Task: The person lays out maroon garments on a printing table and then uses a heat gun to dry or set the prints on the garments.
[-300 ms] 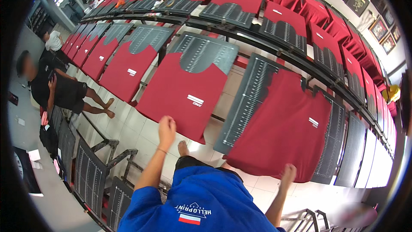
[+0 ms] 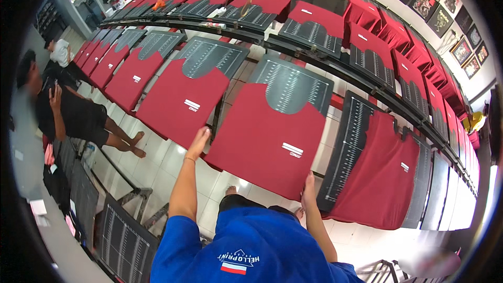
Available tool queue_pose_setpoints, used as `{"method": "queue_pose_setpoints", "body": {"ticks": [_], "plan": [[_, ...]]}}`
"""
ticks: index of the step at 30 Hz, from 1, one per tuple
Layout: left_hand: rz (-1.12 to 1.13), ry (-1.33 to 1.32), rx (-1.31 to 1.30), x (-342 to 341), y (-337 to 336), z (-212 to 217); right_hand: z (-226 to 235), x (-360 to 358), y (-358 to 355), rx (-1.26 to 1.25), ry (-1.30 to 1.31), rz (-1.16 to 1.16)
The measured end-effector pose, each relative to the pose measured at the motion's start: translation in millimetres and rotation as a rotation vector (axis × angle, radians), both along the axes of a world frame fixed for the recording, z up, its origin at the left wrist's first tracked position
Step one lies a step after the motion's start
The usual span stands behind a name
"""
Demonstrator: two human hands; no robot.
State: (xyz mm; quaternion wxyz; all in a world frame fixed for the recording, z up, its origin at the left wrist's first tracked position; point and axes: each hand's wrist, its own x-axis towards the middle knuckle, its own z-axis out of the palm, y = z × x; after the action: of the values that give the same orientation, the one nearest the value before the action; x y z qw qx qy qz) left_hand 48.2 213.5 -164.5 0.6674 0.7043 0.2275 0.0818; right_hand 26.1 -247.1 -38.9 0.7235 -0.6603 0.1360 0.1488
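Note:
A red shirt (image 2: 262, 136) with a small white print lies over a grey board (image 2: 298, 84) marked with white scales, and the board's upper part shows past the curved neckline. Beside its lower left edge is my left hand (image 2: 198, 142), fingers extended, over the gap toward the neighbouring red shirt (image 2: 178, 99). At the lower right corner my right hand (image 2: 309, 189) reaches up along the shirt's edge with its fingers stretched out. It seems to touch the cloth; its fingertips are partly hidden. Further right, another red shirt (image 2: 390, 167) sits wrinkled and askew on its board.
A dark metal rail (image 2: 314, 55) runs behind the boards, with more red shirts on boards beyond it. At left a person in black (image 2: 68, 115) stands holding a phone. Another board (image 2: 126, 236) on a metal frame is at lower left. Framed pictures (image 2: 440, 21) hang at upper right.
The view has shifted left to right along the row, so the boards sit differently in it. Both hands have come to the sides of the middle shirt; my right hand has left the wrinkled one.

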Motion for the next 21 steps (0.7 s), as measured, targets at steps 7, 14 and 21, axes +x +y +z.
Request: {"method": "queue_pose_setpoints", "body": {"ticks": [7,14,21], "plan": [[-0.57,0.409,-1.078,-92,107,52,-3,-79,83,0.621,0.299,0.033],[-0.316,0.093,-0.904,-92,141,173,47,-87,1,0.23,0.07,-0.063],[-0.59,-0.689,-0.921,114,133,376,295,109,71,0.641,-0.65,-0.124]]}}
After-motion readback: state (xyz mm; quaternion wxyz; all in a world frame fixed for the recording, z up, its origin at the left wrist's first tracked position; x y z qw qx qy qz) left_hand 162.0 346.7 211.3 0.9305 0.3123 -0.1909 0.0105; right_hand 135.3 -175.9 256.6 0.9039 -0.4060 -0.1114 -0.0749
